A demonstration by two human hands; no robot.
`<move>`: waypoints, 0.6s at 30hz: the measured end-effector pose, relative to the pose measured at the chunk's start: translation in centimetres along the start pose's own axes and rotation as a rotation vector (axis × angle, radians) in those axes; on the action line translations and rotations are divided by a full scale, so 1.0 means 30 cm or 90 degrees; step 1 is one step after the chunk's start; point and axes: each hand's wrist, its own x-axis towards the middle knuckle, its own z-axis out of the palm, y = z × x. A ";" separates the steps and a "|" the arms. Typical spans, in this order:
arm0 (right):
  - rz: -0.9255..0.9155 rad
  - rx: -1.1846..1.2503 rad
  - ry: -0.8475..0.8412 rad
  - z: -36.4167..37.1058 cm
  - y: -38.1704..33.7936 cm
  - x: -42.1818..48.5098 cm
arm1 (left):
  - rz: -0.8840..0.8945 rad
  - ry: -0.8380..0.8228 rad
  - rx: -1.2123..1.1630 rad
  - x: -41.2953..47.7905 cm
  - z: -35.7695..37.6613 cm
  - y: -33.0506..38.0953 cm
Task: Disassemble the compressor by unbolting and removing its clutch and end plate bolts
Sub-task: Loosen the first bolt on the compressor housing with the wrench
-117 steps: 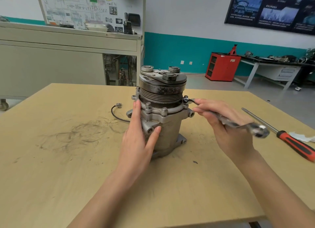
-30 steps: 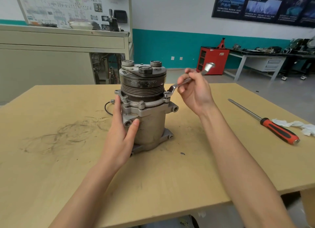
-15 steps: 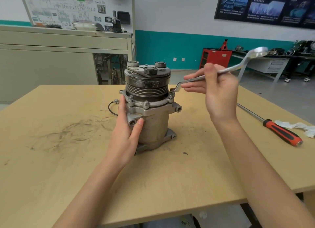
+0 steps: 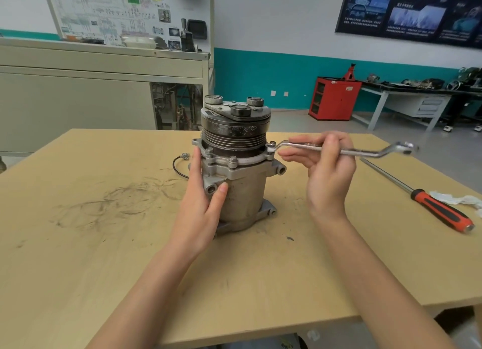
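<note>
A grey metal compressor (image 4: pixel 242 192) stands upright mid-table, its dark grooved clutch pulley (image 4: pixel 234 134) on top. Bolts (image 4: pixel 232 160) ring the end plate flange below the pulley. My left hand (image 4: pixel 200 205) grips the compressor's left side, thumb against a port on the front. My right hand (image 4: pixel 326 171) holds a silver offset ring wrench (image 4: pixel 365 151) by its shaft. The wrench's near ring sits over a flange bolt (image 4: pixel 271 147) on the right side, and the shaft points right, nearly level.
A red-and-black handled screwdriver (image 4: pixel 438 210) lies on the right of the wooden table (image 4: pixel 104 244), beside a white rag (image 4: pixel 453 198). A black wire with a connector (image 4: pixel 180 163) lies behind the compressor. A grey cabinet, red cabinet and workbench stand beyond.
The wrench has swung on the right-side flange bolt from pointing away and up to pointing right and level. My left hand has kept its grip on the compressor.
</note>
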 end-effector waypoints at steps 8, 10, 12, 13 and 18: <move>0.412 0.197 -0.074 0.081 0.107 0.238 | -0.013 0.007 -0.003 -0.005 0.000 0.005; 0.426 0.192 -0.108 0.084 0.100 0.243 | -0.012 0.001 -0.007 -0.005 -0.003 0.008; 0.393 0.144 -0.077 0.062 0.078 0.230 | -0.008 -0.001 -0.003 -0.006 -0.004 0.010; 0.365 0.116 -0.048 0.048 0.062 0.218 | -0.007 0.000 0.000 -0.006 -0.005 0.010; 0.197 0.009 -0.025 0.043 -0.049 0.160 | -0.011 -0.002 -0.002 -0.003 -0.006 0.011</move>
